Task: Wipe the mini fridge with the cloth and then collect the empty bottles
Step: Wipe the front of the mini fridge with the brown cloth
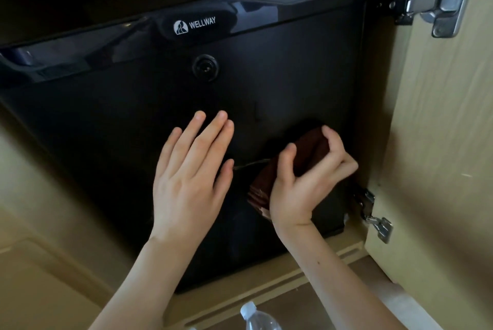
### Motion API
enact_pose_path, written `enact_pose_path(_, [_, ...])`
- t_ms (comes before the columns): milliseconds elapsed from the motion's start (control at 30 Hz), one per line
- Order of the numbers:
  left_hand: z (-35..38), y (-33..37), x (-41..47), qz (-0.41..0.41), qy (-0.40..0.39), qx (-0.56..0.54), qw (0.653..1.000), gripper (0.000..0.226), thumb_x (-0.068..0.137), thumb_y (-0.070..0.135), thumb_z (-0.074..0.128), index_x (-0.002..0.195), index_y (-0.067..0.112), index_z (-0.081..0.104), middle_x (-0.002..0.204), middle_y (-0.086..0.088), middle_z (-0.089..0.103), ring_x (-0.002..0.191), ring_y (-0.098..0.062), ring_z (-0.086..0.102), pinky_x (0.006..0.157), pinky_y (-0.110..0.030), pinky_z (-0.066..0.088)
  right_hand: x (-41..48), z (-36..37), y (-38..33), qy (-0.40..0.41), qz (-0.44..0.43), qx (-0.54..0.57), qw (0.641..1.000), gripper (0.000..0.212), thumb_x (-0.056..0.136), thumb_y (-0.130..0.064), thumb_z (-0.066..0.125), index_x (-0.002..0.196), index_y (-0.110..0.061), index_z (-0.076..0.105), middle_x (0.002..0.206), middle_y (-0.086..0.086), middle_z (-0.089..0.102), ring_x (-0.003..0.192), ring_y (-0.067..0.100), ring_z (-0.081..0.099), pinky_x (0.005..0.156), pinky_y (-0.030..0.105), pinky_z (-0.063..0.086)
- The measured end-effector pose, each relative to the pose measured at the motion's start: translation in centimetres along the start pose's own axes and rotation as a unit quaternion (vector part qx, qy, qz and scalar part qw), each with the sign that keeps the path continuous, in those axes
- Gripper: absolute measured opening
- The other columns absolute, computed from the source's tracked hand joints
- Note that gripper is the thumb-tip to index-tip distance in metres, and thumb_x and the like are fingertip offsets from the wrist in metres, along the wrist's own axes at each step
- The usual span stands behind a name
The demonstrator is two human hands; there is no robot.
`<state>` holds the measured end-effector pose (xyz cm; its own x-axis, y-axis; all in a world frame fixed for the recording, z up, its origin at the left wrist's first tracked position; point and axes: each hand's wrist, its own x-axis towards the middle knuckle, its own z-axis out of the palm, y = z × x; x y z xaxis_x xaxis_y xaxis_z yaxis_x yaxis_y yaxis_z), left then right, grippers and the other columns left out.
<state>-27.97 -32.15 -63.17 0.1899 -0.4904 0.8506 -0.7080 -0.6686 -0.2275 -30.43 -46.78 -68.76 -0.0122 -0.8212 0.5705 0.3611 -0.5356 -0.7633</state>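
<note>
Wiping was the step in hand: the right hand (306,183) was clenched around a bunched dark reddish-brown cloth (288,169) and pressed it to the lower right of the glossy black mini fridge door (133,121), which filled the middle of the frame inside a pale wooden cabinet (440,143). The left hand (186,177) lay released, fingers straight and together, flat against the door just left of the cloth, apparently bracing it shut. To my eye the job called for firm, overlapping strokes, the cloth opened out flatter so more of it met the panel, and the bracing palm shifted as each patch was done, or it would leave prints of its own. A faint streak showed between the two hands, so that band deserved another pass, and the shiny handle strip (253,6) across the top looked untouched. On lettering, white capitals read WELLWAY beside a small round logo (194,26) at upper centre, and below it sat a round keyhole (205,67). No other writing was legible. A clear plastic bottle with a white cap (256,316) stood at the bottom edge, waiting for collection; whether it was empty I could not tell.
</note>
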Motion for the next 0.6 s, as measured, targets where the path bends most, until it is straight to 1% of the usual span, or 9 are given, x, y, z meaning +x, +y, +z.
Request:
enact_pose_path(67, [-0.6, -1.0, 0.2, 0.011, 0.0, -0.022, 1.0, 0.048, 0.098, 0.016, 0.061, 0.144, 0.01, 0.051, 0.154, 0.0, 0.042, 0.149, -0.013, 0.029, 0.123, -0.033, 0.023, 1.3, 1.1, -1.9, -0.001, -0.029, -0.002, 1.0, 0.049, 0.087, -0.024, 0.068, 0.131, -0.009, 0.053, 0.118, 0.0, 0.034, 0.098, 0.011, 0.048, 0.077, 0.014, 0.048])
enact_pose_path(100, [-0.9, -1.6, 0.2, 0.017, 0.001, -0.025, 1.0, 0.048, 0.097, 0.016, 0.061, 0.144, 0.01, 0.052, 0.154, 0.0, 0.042, 0.148, -0.013, 0.031, 0.122, -0.033, 0.024, 1.8, 1.5, -2.6, -0.001, -0.042, -0.004, 0.999, 0.048, 0.087, -0.024, 0.069, 0.13, -0.009, 0.054, 0.117, -0.001, 0.034, 0.096, 0.014, 0.05, 0.076, 0.016, 0.049])
enact_pose_path(233, [-1.6, -2.7, 0.0, 0.014, 0.021, 0.026, 0.999, 0.047, 0.097, 0.021, 0.062, 0.143, 0.012, 0.054, 0.153, 0.001, 0.041, 0.147, -0.018, 0.034, 0.124, -0.042, 0.019, 2.0, 1.7, -2.2, -0.013, -0.065, 0.017, 0.998, 0.05, 0.085, -0.022, 0.072, 0.128, -0.006, 0.056, 0.117, 0.003, 0.037, 0.097, 0.023, 0.055, 0.073, 0.031, 0.056])
enact_pose_path(300, [-1.6, -3.0, -0.2, 0.008, 0.03, 0.043, 0.999, 0.048, 0.097, 0.025, 0.062, 0.143, 0.014, 0.054, 0.152, -0.001, 0.044, 0.145, -0.022, 0.036, 0.124, -0.046, 0.018, 1.2, 1.0, -0.9, -0.028, -0.077, 0.023, 0.996, 0.051, 0.084, -0.022, 0.074, 0.128, -0.005, 0.056, 0.118, 0.005, 0.039, 0.099, 0.024, 0.056, 0.071, 0.035, 0.057])
enact_pose_path(367, [-1.8, -3.3, -0.3, 0.008, 0.034, 0.05, 0.998, 0.048, 0.097, 0.027, 0.062, 0.143, 0.014, 0.054, 0.151, -0.003, 0.047, 0.145, -0.023, 0.038, 0.124, -0.047, 0.018, 0.0, 0.1, 0.9, -0.043, -0.086, 0.017, 0.995, 0.05, 0.084, -0.023, 0.073, 0.128, -0.007, 0.055, 0.118, 0.007, 0.04, 0.099, 0.023, 0.055, 0.071, 0.034, 0.057])
enact_pose_path(433, [-1.9, -3.5, -0.2, 0.01, 0.031, 0.048, 0.998, 0.049, 0.096, 0.028, 0.062, 0.143, 0.014, 0.054, 0.15, -0.004, 0.049, 0.144, -0.023, 0.038, 0.123, -0.048, 0.019, -1.5, -1.2, 2.8, -0.057, -0.072, 0.004, 0.996, 0.05, 0.083, -0.026, 0.071, 0.127, -0.012, 0.052, 0.119, 0.01, 0.04, 0.101, 0.018, 0.053, 0.072, 0.033, 0.057])
enact_pose_path(500, [-2.0, -3.4, -0.2, 0.006, 0.023, 0.04, 0.999, 0.05, 0.095, 0.028, 0.063, 0.143, 0.015, 0.053, 0.151, -0.003, 0.048, 0.145, -0.022, 0.037, 0.124, -0.049, 0.019, -2.9, -2.7, 4.7, -0.08, -0.067, -0.016, 0.994, 0.05, 0.084, -0.027, 0.068, 0.128, -0.013, 0.049, 0.12, 0.011, 0.04, 0.104, 0.015, 0.051, 0.073, 0.035, 0.058])
enact_pose_path(600, [-2.2, -3.4, -0.2, -0.001, 0.007, 0.026, 1.0, 0.054, 0.093, 0.028, 0.063, 0.145, 0.017, 0.051, 0.153, 0.0, 0.045, 0.148, -0.018, 0.032, 0.124, -0.048, 0.016, -4.1, -4.3, 6.2, -0.121, -0.074, -0.045, 0.989, 0.049, 0.085, -0.027, 0.066, 0.128, -0.012, 0.047, 0.12, 0.013, 0.041, 0.103, 0.016, 0.05, 0.072, 0.039, 0.06])
